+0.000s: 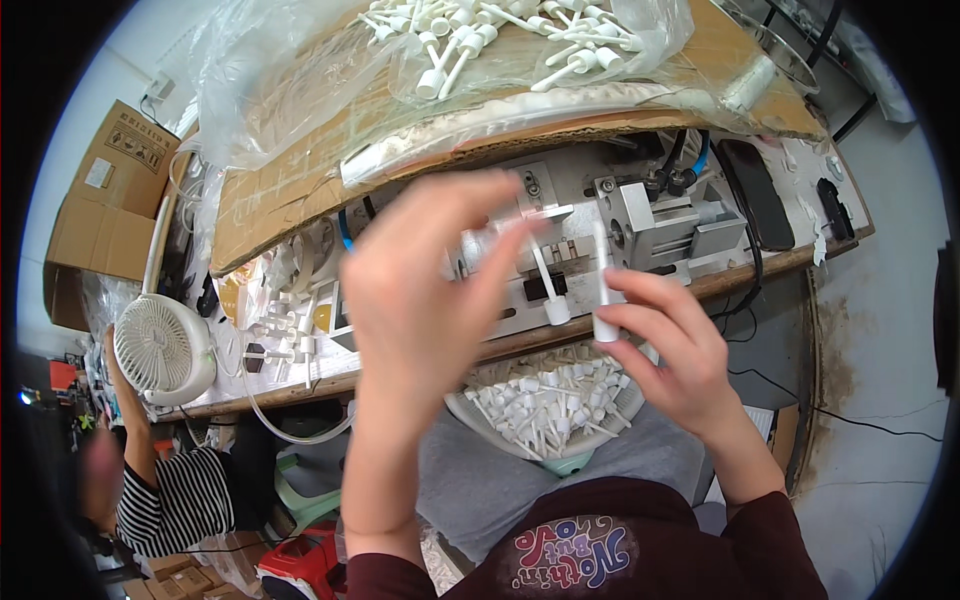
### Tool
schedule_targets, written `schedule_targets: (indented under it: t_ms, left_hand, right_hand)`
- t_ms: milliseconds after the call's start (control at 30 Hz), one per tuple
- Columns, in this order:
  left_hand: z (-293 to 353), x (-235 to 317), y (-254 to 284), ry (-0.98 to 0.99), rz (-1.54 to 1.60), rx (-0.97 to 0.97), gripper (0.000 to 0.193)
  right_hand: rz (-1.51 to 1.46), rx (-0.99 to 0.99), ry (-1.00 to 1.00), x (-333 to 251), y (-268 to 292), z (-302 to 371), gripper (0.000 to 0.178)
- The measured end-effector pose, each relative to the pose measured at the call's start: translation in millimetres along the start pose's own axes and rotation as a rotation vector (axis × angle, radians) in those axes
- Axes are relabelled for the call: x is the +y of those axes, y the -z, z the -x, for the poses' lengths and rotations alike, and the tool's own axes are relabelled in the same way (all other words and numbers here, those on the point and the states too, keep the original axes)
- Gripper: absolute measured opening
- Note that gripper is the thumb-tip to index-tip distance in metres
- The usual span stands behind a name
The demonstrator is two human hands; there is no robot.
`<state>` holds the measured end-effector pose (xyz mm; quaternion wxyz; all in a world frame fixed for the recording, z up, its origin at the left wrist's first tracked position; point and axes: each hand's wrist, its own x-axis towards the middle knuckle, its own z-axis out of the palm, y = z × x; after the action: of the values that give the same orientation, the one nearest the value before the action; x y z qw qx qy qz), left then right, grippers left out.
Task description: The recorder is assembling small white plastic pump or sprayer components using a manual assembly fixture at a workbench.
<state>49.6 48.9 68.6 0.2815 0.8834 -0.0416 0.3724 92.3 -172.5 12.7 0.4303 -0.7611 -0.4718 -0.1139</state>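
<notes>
My right hand point(672, 350) pinches a white capped stick point(602, 285), its thin stem pointing up and its cap at the bottom. Blurred by motion, my left hand point(430, 275) is raised over the bench, its fingers reaching toward the middle. Just below its fingertips a second white capped stick point(553, 298) slants, cap down; whether the hand touches it cannot be told. Behind both hands sits a metal fixture point(655, 225) with a cylinder block. A basket point(625, 415) heaped with white capped sticks rests at my lap.
A cardboard sheet point(300, 215) bearing plastic film and a pile of white capped sticks point(450, 50) overhangs the bench. At right lie a black phone point(756, 195) and cables. A white fan point(165, 348) stands at left, near another person in a striped sleeve point(180, 500).
</notes>
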Motion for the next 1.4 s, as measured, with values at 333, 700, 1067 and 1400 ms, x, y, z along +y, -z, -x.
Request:
schedule_targets:
  t_ms: [333,700,1067,1400]
  left_hand:
    - [-110.5,-76.5,-25.1,0.098,-0.493,-0.069,0.026]
    - [-96.2,-63.0,-13.0,0.001,-0.478,-0.079,0.022]
    - [24.4,13.4,9.3,-0.636,-0.348,-0.035,0.032]
    - [66.7,11.8,-18.2,-0.435,-0.280,0.021,0.039]
  right_hand:
    - [0.365,-0.178,0.215,-1.9,-29.3,-22.9,0.016]
    - [0.126,-0.168,0.036,4.2,-28.9,-27.5,0.023]
    - [-1.507,-0.062,-0.671,2.3,10.3,-17.2,0.031]
    - [-1.237,0.001,-0.620,-14.4,-18.9,1.5,0.023]
